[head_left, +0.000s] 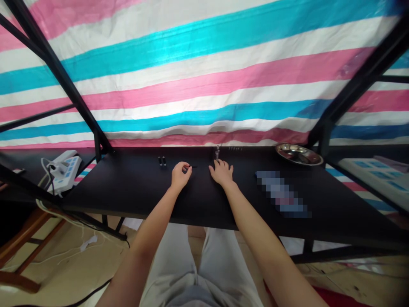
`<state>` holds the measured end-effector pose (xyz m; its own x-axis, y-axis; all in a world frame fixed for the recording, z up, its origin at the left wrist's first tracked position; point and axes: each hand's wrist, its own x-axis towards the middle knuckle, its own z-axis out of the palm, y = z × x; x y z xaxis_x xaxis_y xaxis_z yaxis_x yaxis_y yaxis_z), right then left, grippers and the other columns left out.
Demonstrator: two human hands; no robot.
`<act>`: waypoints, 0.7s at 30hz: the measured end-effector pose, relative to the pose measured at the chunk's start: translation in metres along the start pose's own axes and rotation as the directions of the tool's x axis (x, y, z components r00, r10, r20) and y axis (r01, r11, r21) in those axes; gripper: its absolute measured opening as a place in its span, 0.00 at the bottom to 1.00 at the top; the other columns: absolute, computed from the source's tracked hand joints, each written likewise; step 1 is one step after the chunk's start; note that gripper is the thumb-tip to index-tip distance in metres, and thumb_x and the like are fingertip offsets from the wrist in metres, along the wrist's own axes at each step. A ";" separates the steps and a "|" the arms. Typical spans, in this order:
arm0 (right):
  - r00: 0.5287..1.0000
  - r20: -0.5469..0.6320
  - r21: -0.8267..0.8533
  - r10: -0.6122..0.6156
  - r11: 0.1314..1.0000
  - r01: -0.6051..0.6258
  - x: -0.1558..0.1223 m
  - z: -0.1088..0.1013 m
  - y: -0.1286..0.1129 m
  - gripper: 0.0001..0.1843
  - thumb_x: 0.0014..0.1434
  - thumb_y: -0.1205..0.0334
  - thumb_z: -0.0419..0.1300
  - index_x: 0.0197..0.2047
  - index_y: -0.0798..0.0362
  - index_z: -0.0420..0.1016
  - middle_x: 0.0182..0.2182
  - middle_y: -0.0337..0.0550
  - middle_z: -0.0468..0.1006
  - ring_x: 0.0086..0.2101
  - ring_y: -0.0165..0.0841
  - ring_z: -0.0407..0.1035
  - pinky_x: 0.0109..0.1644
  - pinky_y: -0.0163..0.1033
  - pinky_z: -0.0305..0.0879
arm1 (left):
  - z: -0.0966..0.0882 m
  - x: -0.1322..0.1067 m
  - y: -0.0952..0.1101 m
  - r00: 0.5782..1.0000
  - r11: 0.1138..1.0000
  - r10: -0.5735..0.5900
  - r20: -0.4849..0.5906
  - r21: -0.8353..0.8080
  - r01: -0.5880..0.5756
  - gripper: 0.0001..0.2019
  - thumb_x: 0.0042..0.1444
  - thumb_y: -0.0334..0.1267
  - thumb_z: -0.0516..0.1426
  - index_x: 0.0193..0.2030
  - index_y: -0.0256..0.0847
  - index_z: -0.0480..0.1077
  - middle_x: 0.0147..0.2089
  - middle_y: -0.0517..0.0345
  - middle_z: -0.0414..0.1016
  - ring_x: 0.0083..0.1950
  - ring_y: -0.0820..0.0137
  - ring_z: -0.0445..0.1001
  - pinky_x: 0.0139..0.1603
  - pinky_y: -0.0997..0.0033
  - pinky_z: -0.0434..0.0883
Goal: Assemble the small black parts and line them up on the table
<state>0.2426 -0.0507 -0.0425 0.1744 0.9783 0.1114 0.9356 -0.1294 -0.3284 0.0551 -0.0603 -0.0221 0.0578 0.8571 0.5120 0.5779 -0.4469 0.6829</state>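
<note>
My left hand (180, 175) rests on the black table (134, 187) with its fingers curled, pinching a small thin dark piece (191, 166) that sticks out to the right. My right hand (221, 171) lies beside it with fingers bent down, its fingertips at a small upright metal part (217, 152) near the table's far edge. Whether the right hand grips that part I cannot tell. Two small dark cylinders (162, 160) stand to the left of my left hand. A row of tiny dark pieces (234, 149) lies at the far edge.
A metal dish (298, 154) sits at the far right of the table, a blurred-out flat object (283, 194) in front of it. A white power strip (64, 168) with cables lies on the left. Black frame bars (57, 72) and a striped tarp (204, 72) stand behind. A wooden chair (22, 243) is at lower left.
</note>
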 end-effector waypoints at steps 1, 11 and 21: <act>1.000 -0.007 0.005 -0.011 1.000 0.011 -0.002 0.000 0.000 0.27 0.62 0.54 0.42 0.61 0.56 0.57 0.61 0.52 0.55 0.59 0.44 0.46 0.60 0.61 0.40 | 0.000 0.000 0.000 1.000 1.000 0.002 -0.004 -0.004 -0.002 0.04 0.51 0.36 0.54 0.33 0.40 0.67 0.32 0.58 0.71 0.33 0.74 0.69 0.41 0.72 0.68; 0.938 -0.203 0.207 -0.282 0.924 0.323 -0.010 -0.001 -0.011 0.11 0.56 0.63 0.50 0.40 0.56 0.69 0.39 0.52 0.70 0.40 0.39 0.64 0.43 0.43 0.61 | 0.001 0.003 -0.005 0.993 0.977 -0.107 -0.058 -0.192 0.094 0.05 0.49 0.37 0.56 0.32 0.38 0.67 0.30 0.59 0.71 0.28 0.75 0.67 0.34 0.73 0.67; 0.919 -0.374 0.726 -0.124 0.578 0.373 -0.012 -0.007 -0.019 0.10 0.58 0.54 0.49 0.33 0.52 0.63 0.21 0.36 0.67 0.23 0.29 0.63 0.32 0.35 0.60 | 0.004 0.008 -0.014 0.969 0.904 -0.243 -0.053 -0.374 0.206 0.08 0.47 0.40 0.58 0.31 0.37 0.69 0.30 0.58 0.71 0.29 0.75 0.67 0.34 0.74 0.67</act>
<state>0.2248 -0.0613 -0.0313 0.1593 0.8550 0.4935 0.3835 0.4071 -0.8290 0.0507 -0.0464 -0.0295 -0.1274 0.9251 0.3577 0.2296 -0.3233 0.9180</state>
